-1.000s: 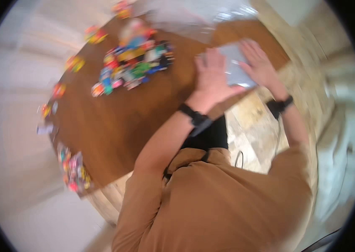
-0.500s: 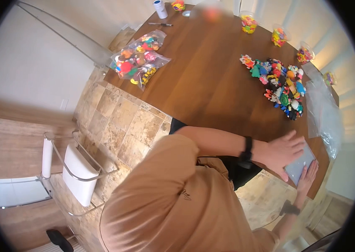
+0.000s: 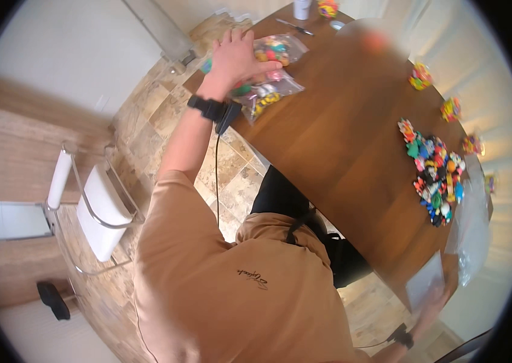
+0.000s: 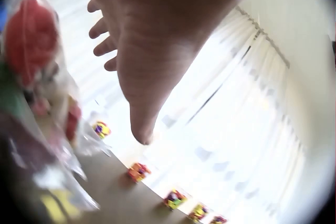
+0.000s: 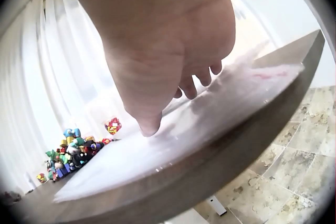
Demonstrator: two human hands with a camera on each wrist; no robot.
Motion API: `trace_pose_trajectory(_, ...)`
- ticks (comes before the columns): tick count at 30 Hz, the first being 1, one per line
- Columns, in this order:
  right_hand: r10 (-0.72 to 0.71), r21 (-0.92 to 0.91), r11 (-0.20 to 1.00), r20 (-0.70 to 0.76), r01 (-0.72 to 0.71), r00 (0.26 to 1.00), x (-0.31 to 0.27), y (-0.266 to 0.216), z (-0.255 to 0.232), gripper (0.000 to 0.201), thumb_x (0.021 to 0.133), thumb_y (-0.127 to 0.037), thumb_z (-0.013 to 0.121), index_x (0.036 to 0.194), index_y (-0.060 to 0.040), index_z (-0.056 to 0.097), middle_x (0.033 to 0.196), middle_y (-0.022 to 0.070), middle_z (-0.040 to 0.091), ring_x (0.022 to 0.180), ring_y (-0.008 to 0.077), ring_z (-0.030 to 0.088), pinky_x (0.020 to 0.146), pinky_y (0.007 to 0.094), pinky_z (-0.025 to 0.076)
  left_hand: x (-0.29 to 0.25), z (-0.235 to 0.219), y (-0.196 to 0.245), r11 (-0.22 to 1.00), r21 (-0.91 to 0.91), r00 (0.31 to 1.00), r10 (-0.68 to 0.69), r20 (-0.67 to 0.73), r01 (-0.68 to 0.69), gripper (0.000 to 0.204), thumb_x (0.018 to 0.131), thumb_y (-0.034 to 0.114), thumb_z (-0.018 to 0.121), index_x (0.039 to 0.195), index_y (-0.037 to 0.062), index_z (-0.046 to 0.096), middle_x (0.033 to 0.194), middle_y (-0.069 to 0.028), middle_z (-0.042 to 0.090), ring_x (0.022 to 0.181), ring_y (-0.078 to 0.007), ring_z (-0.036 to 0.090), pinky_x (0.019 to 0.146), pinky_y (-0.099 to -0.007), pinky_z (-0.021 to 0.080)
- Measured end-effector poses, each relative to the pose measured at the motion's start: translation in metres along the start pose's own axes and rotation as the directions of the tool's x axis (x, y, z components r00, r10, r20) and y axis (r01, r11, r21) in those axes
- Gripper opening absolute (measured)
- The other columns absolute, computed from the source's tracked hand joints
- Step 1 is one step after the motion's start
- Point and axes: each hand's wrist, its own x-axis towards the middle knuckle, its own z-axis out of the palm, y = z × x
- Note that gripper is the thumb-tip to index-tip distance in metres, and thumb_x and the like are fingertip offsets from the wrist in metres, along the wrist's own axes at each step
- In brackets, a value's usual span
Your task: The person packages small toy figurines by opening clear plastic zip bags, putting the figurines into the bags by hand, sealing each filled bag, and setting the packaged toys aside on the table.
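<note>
My left hand (image 3: 235, 59) is stretched over clear zip bags (image 3: 280, 81) filled with small colourful toy figures, its fingers and thumb spread. In the left wrist view, a bag (image 4: 39, 50) with a red figure lies beside the hand (image 4: 142, 40), and nothing sits between the fingers. At the table's right corner, my right hand (image 3: 433, 299), somewhat blurred, is at a flat stack of clear plastic bags (image 3: 425, 277). The right wrist view shows that hand's fingers extended just over the shiny plastic (image 5: 142, 155), thumb tip right at its surface.
A pile of toy figures (image 3: 434, 178) lies on the brown table (image 3: 328, 139). Crumpled clear plastic (image 3: 472, 224) lies beside it. Several cups of colourful pieces (image 3: 451, 109) line the far edge, near a pen (image 3: 295, 26) and white bottle (image 3: 302, 8). A white chair (image 3: 103, 212) stands left.
My left hand has left the flat plastic stack and moved across to the filled bags at the left. The right hand stays by the stack. The head view has turned left.
</note>
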Motion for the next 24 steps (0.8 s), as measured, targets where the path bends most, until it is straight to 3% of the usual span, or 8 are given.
trace_pose_trajectory(2,0.04,-0.135,0.99,-0.086,-0.051,0.996,0.003,-0.044,-0.022,0.061,0.102,-0.035,0.052,0.146,0.0037,0.037,0.148,0.0227,0.043,0.138,0.0354,0.04,0.115,0.0407,0.03,0.005,0.017,-0.027,0.968,-0.02,0.817,-0.199,0.54,0.249,0.099,0.068,0.076,0.068,0.133,0.0027,0.054,0.121,-0.0155,0.066,0.118,-0.0334,0.06,0.098,-0.0421,0.046)
trace_pose_trajectory(3,0.089,-0.071,0.992,-0.185,-0.104,0.979,0.0,-0.083,-0.032,0.06,0.102,-0.034,0.052,0.146,0.0035,0.038,0.148,0.0224,0.043,0.137,0.0344,0.041,0.114,0.0404,0.03,0.004,0.035,-0.044,0.905,-0.237,0.809,-0.167,0.564,0.352,0.102,0.065,0.075,0.07,0.134,0.0025,0.053,0.12,-0.0152,0.067,0.117,-0.0344,0.06,0.096,-0.0407,0.048)
trace_pose_trajectory(8,0.102,-0.007,0.994,-0.32,-0.11,0.942,0.011,-0.179,-0.032,0.057,0.103,-0.034,0.047,0.148,-0.0012,0.038,0.147,0.0239,0.045,0.133,0.0364,0.046,0.112,0.0397,0.035,0.004,0.027,-0.052,0.95,-0.241,0.855,-0.049,0.517,0.2,0.105,0.061,0.071,0.075,0.135,0.0016,0.051,0.121,-0.0168,0.066,0.112,-0.0356,0.062,0.093,-0.0418,0.05)
trace_pose_trajectory(10,-0.177,-0.151,0.98,-0.343,0.132,0.923,0.013,-0.217,-0.021,0.053,0.103,-0.031,0.048,0.146,-0.0013,0.041,0.145,0.0228,0.047,0.131,0.0359,0.048,0.109,0.0409,0.037,0.012,0.028,-0.057,0.956,-0.23,0.807,-0.011,0.59,0.181,0.101,0.06,0.07,0.076,0.131,0.0014,0.053,0.12,-0.0182,0.065,0.112,-0.0357,0.062,0.092,-0.042,0.05)
trace_pose_trajectory(11,0.178,-0.193,0.958,-0.185,-0.213,0.967,0.006,-0.278,-0.026,0.05,0.101,-0.025,0.05,0.145,-0.0004,0.043,0.145,0.0228,0.047,0.13,0.0336,0.049,0.108,0.0403,0.038,0.016,0.023,-0.057,0.952,-0.243,0.778,0.007,0.628,0.187,0.097,0.061,0.07,0.076,0.128,0.0024,0.055,0.116,-0.0181,0.067,0.108,-0.0361,0.063,0.09,-0.042,0.051)
trace_pose_trajectory(12,0.19,-0.197,0.954,-0.191,-0.227,0.963,0.007,-0.297,-0.017,0.05,0.101,-0.025,0.05,0.145,-0.0003,0.043,0.145,0.0228,0.047,0.13,0.0336,0.049,0.108,0.0403,0.038,0.018,0.027,-0.058,0.951,-0.254,0.778,0.023,0.628,0.177,0.097,0.061,0.07,0.076,0.128,0.0024,0.055,0.116,-0.0181,0.067,0.108,-0.0361,0.063,0.09,-0.042,0.051)
trace_pose_trajectory(14,-0.322,-0.088,0.946,-0.176,0.311,0.93,-0.001,-0.316,0.005,0.052,0.102,-0.025,0.052,0.144,0.0031,0.041,0.147,0.0214,0.045,0.137,0.0329,0.042,0.114,0.0406,0.031,0.02,0.035,-0.059,0.944,-0.272,0.76,0.037,0.648,0.186,0.095,0.062,0.07,0.076,0.128,0.0046,0.057,0.109,-0.0167,0.069,0.101,-0.036,0.065,0.085,-0.0423,0.052)
trace_pose_trajectory(24,-0.29,0.36,0.893,0.002,0.27,0.957,-0.021,-0.402,0.092,0.051,0.094,-0.014,0.058,0.14,0.0047,0.044,0.146,0.0207,0.047,0.138,0.0336,0.042,0.115,0.0418,0.03,0.01,0.026,-0.057,0.914,-0.332,0.835,-0.012,0.549,0.232,0.07,0.082,0.056,0.068,0.133,0.0089,0.059,0.101,-0.0175,0.071,0.097,-0.0365,0.067,0.082,-0.0422,0.052)
